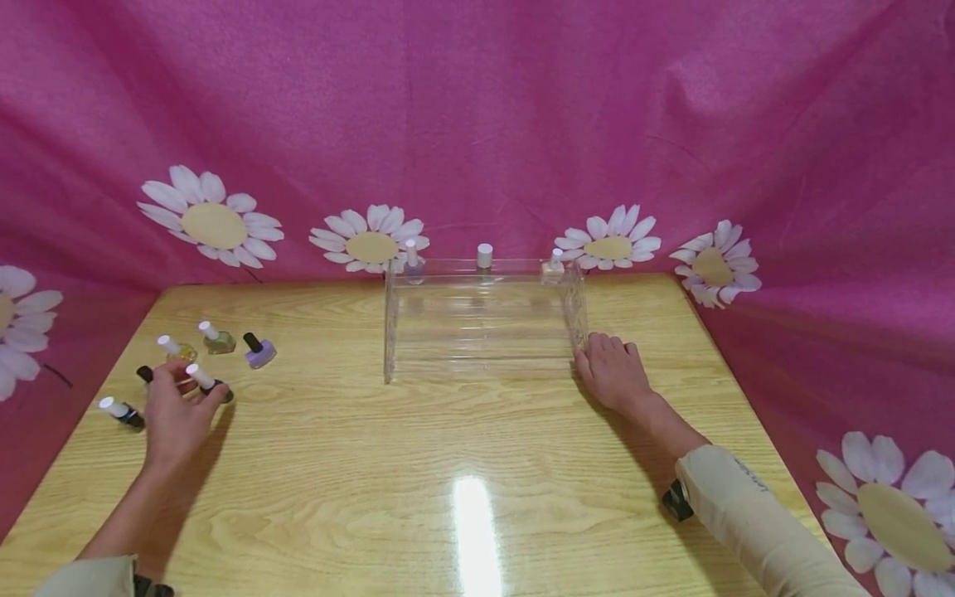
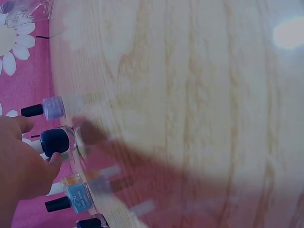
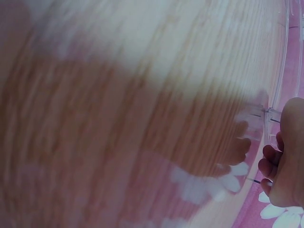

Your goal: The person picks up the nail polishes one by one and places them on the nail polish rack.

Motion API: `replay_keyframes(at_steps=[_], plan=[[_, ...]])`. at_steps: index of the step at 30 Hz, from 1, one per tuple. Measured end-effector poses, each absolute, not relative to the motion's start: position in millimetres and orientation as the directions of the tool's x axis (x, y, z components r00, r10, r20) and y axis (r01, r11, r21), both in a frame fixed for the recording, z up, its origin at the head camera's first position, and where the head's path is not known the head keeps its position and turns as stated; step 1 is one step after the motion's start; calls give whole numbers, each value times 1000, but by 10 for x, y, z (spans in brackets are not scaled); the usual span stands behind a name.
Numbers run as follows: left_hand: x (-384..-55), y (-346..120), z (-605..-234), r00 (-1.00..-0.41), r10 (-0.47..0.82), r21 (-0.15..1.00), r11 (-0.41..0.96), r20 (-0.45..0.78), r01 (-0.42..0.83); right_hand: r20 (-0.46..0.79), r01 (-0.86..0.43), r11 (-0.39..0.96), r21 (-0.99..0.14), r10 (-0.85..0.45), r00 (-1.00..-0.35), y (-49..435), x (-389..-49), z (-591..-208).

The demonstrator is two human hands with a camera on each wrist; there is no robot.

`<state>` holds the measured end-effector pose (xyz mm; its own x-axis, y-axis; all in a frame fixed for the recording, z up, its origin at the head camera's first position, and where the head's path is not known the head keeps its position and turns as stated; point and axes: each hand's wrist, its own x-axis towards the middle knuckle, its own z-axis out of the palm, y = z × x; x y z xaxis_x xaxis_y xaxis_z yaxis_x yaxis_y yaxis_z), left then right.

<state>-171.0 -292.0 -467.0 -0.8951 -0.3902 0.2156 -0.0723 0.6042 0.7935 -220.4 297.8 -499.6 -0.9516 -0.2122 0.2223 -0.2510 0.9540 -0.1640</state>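
Note:
My left hand (image 1: 179, 414) pinches a dark navy nail polish bottle (image 2: 55, 142) with a white cap, between thumb and fingers. Around it stand other nail polish bottles: a lilac one (image 1: 261, 355) with a black cap, a green one (image 1: 220, 342), a yellow one (image 1: 181, 355) and a dark one (image 1: 133, 417) at the left. A light blue bottle (image 2: 79, 197) with a black cap shows in the left wrist view, mostly hidden by the hand from above. My right hand (image 1: 615, 371) rests at the right front corner of a clear tiered rack (image 1: 485, 365), its fingers loosely bent.
On the rack's top tier stand three white-capped bottles: a lilac one (image 1: 414, 269) at left, one in the middle (image 1: 485, 257) and a pale one (image 1: 553, 269) at right. The wooden table (image 1: 358, 481) meets a pink flowered cloth (image 1: 477, 124) at the back and sides.

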Motion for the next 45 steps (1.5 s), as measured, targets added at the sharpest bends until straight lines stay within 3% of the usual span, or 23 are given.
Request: replay_keyframes(at_steps=[14,24,36,45], plan=[[-1776,-2915,-4763,-886,-419,718,677,200,-158,206,-248,954,-166,-213,-955,2983,-2208,-5001],[-1774,-2916,-4778,-895,-428,751,630,126,-196,219,-252,954,-162,-215,-952,2978,-2210,-4993],[-1770,-2903,-4818,-862,-478,764,615,167,-193,208,-255,952,-172,-218,-954,2975,-2205,-4998],[-1781,-2824,-4753,-849,-515,852,492,121,-177,226,-255,953,-165,-216,-950,2979,-2198,-4996]])
